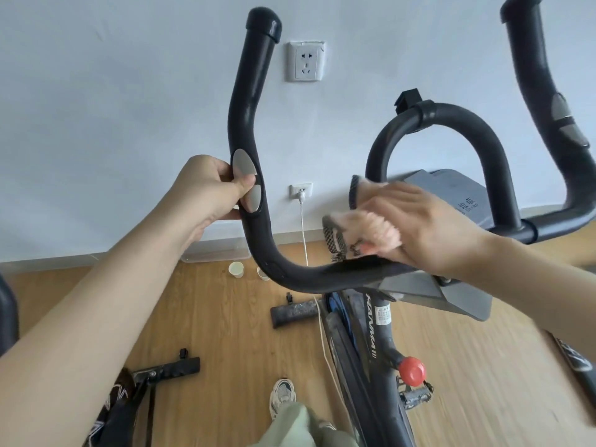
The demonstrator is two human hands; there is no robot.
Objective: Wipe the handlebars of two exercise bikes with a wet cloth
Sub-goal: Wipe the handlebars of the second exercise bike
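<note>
A black exercise bike handlebar (250, 101) fills the middle of the head view, with a left horn rising up, a centre loop (448, 117) and a right horn (532, 69). My left hand (206, 188) grips the left horn at its two silver sensor pads (244, 164). My right hand (416, 224) is shut on a pale pink cloth (364, 227) with a dark checked edge, pressed on the lower curve of the bar (322, 272). The cloth is motion-blurred.
The bike frame with a red knob (412, 371) and grey console (451, 188) stands below and behind the bar. Part of a second bike (151, 375) shows at the lower left. Two paper cups (236, 269), a white charging cable (304, 233), wall sockets and my shoe (282, 398) are nearby.
</note>
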